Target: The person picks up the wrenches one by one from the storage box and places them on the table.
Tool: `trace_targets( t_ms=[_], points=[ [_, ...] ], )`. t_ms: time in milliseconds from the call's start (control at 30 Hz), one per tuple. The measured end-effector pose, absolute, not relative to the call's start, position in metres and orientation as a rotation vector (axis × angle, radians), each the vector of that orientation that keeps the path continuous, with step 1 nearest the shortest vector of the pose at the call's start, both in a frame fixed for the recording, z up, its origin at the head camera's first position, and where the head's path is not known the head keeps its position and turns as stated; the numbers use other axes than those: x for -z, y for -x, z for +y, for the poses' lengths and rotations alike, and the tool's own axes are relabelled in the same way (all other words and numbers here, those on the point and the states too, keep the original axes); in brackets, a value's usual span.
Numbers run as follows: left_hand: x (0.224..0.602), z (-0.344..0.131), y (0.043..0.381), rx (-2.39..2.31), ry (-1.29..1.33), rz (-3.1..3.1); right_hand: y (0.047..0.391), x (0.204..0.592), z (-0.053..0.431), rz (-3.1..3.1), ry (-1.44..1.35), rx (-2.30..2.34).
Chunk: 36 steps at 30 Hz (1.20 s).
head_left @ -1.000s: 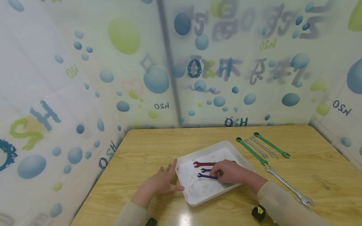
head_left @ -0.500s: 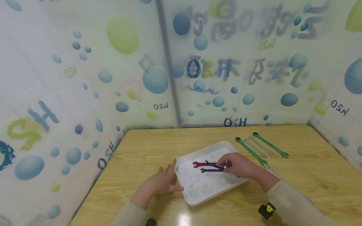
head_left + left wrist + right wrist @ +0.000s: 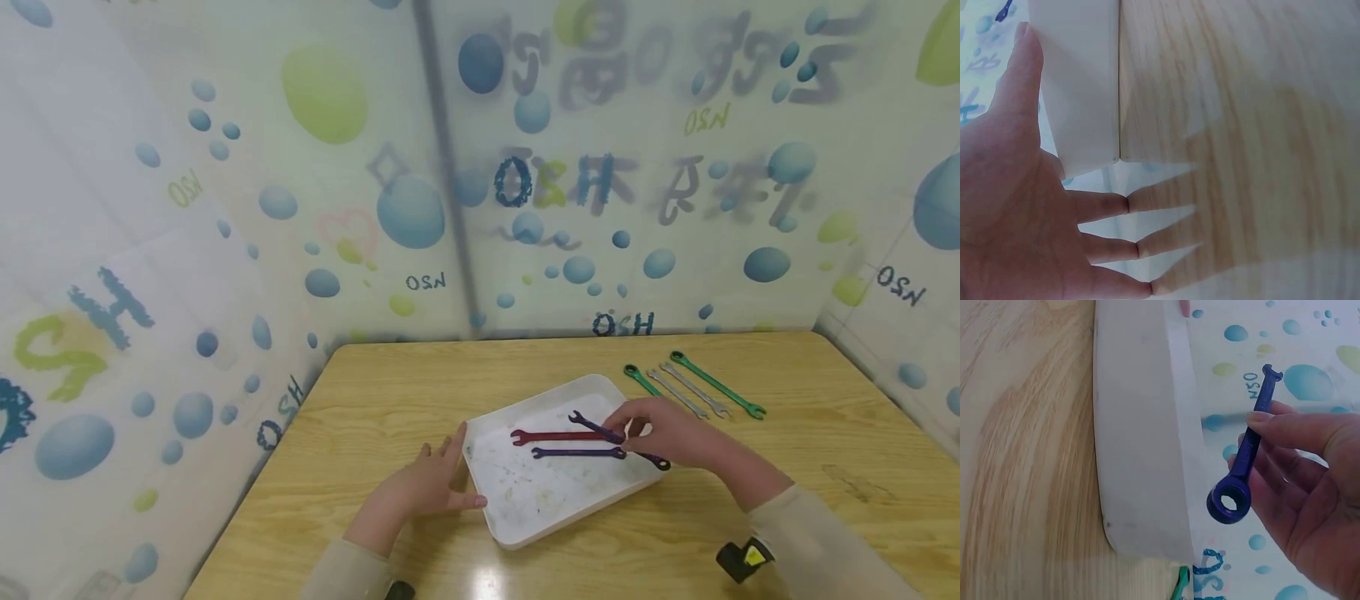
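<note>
Raised over the right side of the white tray, a purple wrench is pinched between the thumb and fingers of my right hand. Its ring end points toward me and its small open end points away. Below it in the tray lie a red wrench, its right part covered, and another purple wrench. My left hand, fingers spread, rests against the tray's left end. In the left wrist view, that hand's thumb lies along the tray's outer wall.
On the table behind and right of the tray lie two green wrenches, one whole and one partly covered. Two small silver wrenches lie between them. A patterned wall stands behind the table.
My right hand has picked the nearer purple wrench off the tray floor and moved right and up with it. My left hand keeps its place at the tray.
</note>
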<state>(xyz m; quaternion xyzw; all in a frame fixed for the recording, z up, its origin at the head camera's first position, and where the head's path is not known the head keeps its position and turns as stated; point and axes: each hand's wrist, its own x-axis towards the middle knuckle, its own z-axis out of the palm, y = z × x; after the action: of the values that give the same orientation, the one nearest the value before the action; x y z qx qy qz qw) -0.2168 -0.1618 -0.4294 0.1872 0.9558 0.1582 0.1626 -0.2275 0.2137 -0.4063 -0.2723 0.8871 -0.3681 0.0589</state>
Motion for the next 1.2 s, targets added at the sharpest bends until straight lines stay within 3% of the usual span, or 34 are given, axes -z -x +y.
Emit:
trace_targets(
  t_ms=[700,1200],
  points=[
    [0.432,-0.162,0.217,-0.45,-0.527,2.736,0.201,0.401,0.293,2.699,0.652,1.114],
    [0.432,-0.164,0.217,-0.437,-0.553,2.732,0.192,0.419,0.356,2.706,0.488,1.055]
  ],
)
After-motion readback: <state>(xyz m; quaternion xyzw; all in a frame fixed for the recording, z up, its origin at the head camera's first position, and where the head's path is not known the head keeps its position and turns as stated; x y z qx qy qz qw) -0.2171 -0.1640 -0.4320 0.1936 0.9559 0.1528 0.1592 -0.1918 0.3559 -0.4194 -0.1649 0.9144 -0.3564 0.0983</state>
